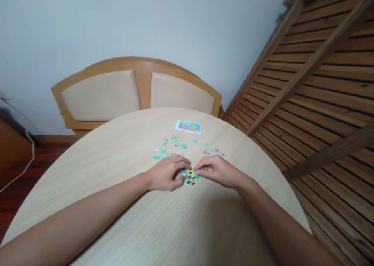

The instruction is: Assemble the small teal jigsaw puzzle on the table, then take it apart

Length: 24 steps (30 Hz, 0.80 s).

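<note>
A partly assembled jigsaw puzzle [191, 175] lies flat on the table, showing a yellow cartoon figure on a turquoise ground. My left hand [168, 172] rests at its left side, thumb and fingers apart in a curve, fingertips touching the puzzle's upper and left edges. From the right, my right hand [217, 170] reaches to the upper right edge with thumb and index finger pinched together. What looks like a small puzzle piece is between those fingertips, mostly hidden. Loose puzzle pieces [183, 146] are scattered just beyond my left hand, and more pieces [215, 150] lie beyond my right.
A picture card [188, 126] with cartoon figures lies farther back on the round wooden table [131, 141]. Behind the table stands a padded chair or bench back [143, 86] against the wall. Wooden slats [315, 82] lean at the right. A white cable [30, 156] hangs at the left.
</note>
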{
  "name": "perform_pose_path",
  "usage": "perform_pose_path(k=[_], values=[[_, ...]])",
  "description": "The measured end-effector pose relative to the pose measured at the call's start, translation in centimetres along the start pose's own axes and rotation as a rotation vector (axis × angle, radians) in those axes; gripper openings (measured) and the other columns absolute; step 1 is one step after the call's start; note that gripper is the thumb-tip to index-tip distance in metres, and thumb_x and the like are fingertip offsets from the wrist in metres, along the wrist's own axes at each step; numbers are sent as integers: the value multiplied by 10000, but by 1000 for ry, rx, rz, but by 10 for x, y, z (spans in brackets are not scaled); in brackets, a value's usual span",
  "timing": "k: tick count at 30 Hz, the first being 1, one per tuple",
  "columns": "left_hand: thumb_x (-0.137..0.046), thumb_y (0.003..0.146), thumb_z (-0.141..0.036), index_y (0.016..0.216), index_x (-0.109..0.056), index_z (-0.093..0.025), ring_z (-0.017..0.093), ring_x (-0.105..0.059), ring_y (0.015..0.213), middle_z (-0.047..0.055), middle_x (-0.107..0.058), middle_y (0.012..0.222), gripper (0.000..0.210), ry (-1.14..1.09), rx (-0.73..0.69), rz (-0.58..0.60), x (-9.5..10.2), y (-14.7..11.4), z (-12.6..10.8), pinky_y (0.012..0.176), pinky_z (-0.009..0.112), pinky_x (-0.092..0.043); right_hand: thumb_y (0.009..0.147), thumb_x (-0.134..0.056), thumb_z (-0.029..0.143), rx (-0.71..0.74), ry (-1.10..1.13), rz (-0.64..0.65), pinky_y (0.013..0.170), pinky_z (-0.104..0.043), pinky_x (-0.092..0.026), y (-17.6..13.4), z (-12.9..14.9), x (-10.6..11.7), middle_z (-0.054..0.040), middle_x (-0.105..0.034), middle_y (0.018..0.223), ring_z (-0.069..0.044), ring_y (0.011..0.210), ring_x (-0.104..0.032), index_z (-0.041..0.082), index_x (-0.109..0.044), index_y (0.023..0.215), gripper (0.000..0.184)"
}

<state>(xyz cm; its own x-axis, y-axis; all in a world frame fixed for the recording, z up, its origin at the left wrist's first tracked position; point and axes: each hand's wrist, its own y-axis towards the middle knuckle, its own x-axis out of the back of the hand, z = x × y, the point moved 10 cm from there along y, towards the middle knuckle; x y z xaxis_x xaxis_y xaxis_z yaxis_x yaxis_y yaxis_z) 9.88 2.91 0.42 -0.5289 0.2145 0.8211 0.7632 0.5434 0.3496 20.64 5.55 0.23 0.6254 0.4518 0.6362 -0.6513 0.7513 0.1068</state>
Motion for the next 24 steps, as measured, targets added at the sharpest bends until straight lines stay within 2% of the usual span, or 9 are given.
perform_pose_path(k=[3, 6, 10, 14, 17, 20, 24], values=[[-561, 867, -175, 1162, -628, -192, 225, -611, 1092, 86, -677, 1156, 303, -52, 25, -41, 5, 1, 1, 1019, 371, -447, 870, -690, 430, -54, 72, -84, 742, -303, -550, 2, -4, 2, -58, -776, 881, -188, 808, -705, 187, -765, 943, 265], [-564, 932, -288, 1060, -653, -187, 211, -639, 961, 83, -704, 1012, 185, -84, 108, -88, 10, 1, 10, 924, 347, -477, 804, -752, 487, -109, 207, -158, 714, -302, -560, 5, -10, -3, -51, -755, 806, -187, 764, -706, 177, -739, 865, 315], [-551, 956, -360, 941, -673, -168, 186, -640, 818, 73, -708, 882, 228, -169, 206, -138, 12, -1, 25, 798, 304, -491, 730, -807, 524, -128, 347, -247, 699, -311, -569, 9, -16, -10, -50, -744, 790, -186, 733, -705, 171, -681, 791, 380], [-572, 919, -303, 908, -669, -163, 169, -631, 768, 52, -704, 842, 171, -208, 264, -153, 10, -3, 34, 742, 277, -487, 803, -761, 432, -88, 196, -252, 678, -292, -544, 9, -8, -11, -42, -741, 785, -173, 717, -686, 172, -691, 803, 269], [-570, 890, -252, 880, -661, -168, 166, -626, 758, 43, -696, 829, 124, -169, 285, -166, 11, -4, 36, 724, 271, -487, 838, -721, 305, -7, 25, -219, 744, -288, -527, 8, 2, -7, -34, -753, 835, -172, 779, -687, 187, -710, 836, 118], [-560, 870, -220, 881, -656, -181, 173, -626, 767, 42, -689, 837, 104, -69, 311, -208, 18, -8, 41, 727, 280, -488, 857, -685, 265, 18, -146, -260, 795, -303, -517, 5, -2, 11, -34, -753, 872, -185, 834, -686, 204, -717, 862, 69], [-532, 859, -200, 911, -674, -198, 214, -636, 854, 55, -708, 877, 151, 165, 336, -238, 32, -13, 46, 814, 343, -488, 891, -568, 195, -126, -412, -532, 844, -359, -509, -12, -37, 69, -70, -747, 961, -217, 880, -668, 191, -718, 965, 167]])
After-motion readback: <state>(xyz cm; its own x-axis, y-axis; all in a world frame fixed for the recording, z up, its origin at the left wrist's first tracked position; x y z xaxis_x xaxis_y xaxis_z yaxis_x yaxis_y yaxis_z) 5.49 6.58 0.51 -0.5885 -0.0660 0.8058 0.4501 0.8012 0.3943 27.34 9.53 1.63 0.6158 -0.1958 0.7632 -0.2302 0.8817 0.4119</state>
